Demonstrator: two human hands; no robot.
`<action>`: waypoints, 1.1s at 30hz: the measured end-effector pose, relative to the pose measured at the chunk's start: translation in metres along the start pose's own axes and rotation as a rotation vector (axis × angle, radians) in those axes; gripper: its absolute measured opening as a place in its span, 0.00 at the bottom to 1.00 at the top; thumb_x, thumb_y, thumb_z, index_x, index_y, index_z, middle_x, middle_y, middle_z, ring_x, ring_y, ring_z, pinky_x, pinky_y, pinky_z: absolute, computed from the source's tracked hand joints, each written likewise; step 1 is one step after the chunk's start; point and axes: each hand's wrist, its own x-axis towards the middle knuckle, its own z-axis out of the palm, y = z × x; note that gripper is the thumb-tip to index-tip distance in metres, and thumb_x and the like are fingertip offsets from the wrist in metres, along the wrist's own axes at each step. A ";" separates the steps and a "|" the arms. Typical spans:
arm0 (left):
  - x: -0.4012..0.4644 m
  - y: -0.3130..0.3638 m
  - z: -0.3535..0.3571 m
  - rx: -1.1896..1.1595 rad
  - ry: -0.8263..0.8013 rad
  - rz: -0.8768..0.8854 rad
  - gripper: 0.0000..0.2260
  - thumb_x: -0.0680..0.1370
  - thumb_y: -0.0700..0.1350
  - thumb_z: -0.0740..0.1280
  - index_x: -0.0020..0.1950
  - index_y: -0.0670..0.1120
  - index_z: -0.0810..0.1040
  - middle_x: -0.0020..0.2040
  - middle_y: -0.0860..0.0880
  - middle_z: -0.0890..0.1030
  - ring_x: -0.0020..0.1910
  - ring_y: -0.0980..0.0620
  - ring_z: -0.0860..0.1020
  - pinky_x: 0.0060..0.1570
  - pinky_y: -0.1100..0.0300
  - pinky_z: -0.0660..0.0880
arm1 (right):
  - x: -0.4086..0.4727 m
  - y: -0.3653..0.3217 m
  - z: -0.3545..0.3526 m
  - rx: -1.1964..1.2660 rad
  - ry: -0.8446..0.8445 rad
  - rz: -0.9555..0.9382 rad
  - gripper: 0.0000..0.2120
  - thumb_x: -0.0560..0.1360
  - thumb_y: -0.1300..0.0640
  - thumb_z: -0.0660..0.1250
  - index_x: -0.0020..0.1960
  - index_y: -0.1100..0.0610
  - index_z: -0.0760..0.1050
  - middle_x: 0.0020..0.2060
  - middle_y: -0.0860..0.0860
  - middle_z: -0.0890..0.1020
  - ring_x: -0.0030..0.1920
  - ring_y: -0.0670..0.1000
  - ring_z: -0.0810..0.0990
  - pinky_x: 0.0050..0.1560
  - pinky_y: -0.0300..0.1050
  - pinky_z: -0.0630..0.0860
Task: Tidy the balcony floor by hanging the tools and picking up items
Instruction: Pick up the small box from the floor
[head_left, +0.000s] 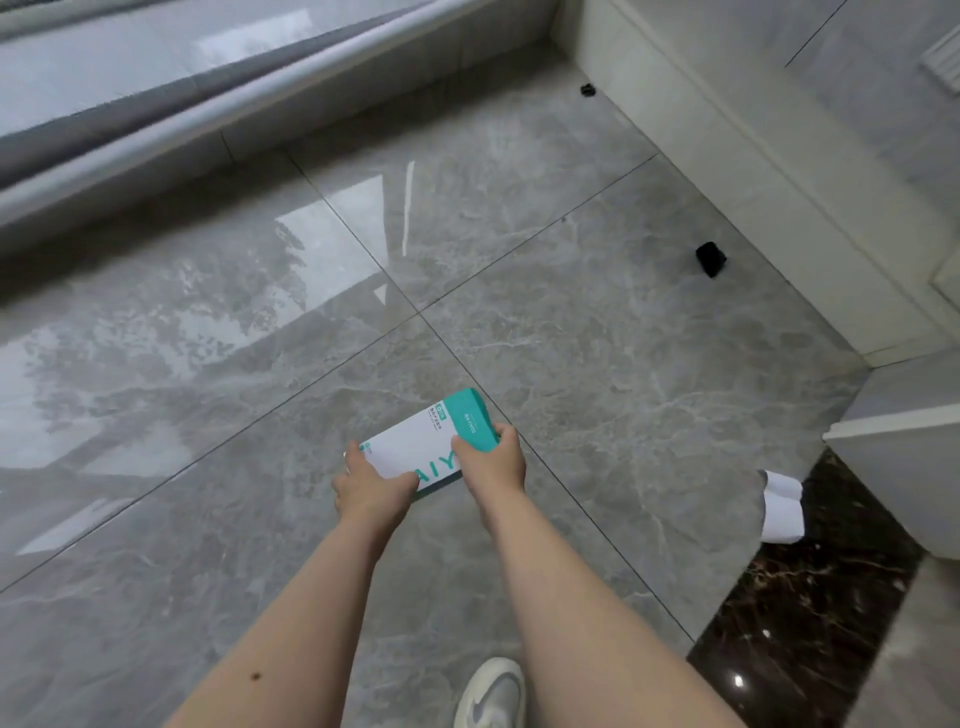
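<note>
A flat white and teal box with teal letters is at the middle of the grey tiled floor, low over it or resting on it. Both my hands grip it. My left hand holds its near left corner, fingers curled over the edge. My right hand clasps the teal right end, thumb on top. Part of the box's near edge is hidden under my hands.
Two small black objects lie by the right wall, one mid-way and one in the far corner. A white paper item sits at the dark marble threshold. A window ledge runs along the left. My white shoe is at the bottom.
</note>
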 end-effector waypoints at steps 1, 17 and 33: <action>-0.009 0.008 -0.003 0.004 -0.020 0.013 0.41 0.67 0.42 0.68 0.77 0.46 0.53 0.70 0.39 0.65 0.67 0.38 0.68 0.66 0.44 0.70 | -0.008 -0.007 -0.007 0.028 -0.004 0.006 0.18 0.73 0.62 0.67 0.62 0.57 0.68 0.58 0.57 0.79 0.50 0.52 0.80 0.36 0.37 0.78; -0.141 0.103 0.057 0.441 -0.143 0.333 0.36 0.71 0.43 0.68 0.76 0.45 0.55 0.69 0.39 0.64 0.66 0.40 0.68 0.64 0.47 0.72 | -0.066 -0.055 -0.160 0.171 0.252 -0.041 0.16 0.74 0.58 0.69 0.58 0.58 0.67 0.59 0.56 0.76 0.56 0.54 0.80 0.45 0.42 0.80; -0.251 0.143 0.198 0.891 -0.288 0.591 0.49 0.62 0.49 0.78 0.76 0.46 0.54 0.70 0.45 0.66 0.70 0.44 0.64 0.68 0.51 0.64 | -0.096 -0.014 -0.353 0.259 0.324 -0.028 0.22 0.73 0.58 0.72 0.63 0.56 0.67 0.62 0.54 0.75 0.59 0.53 0.78 0.44 0.40 0.79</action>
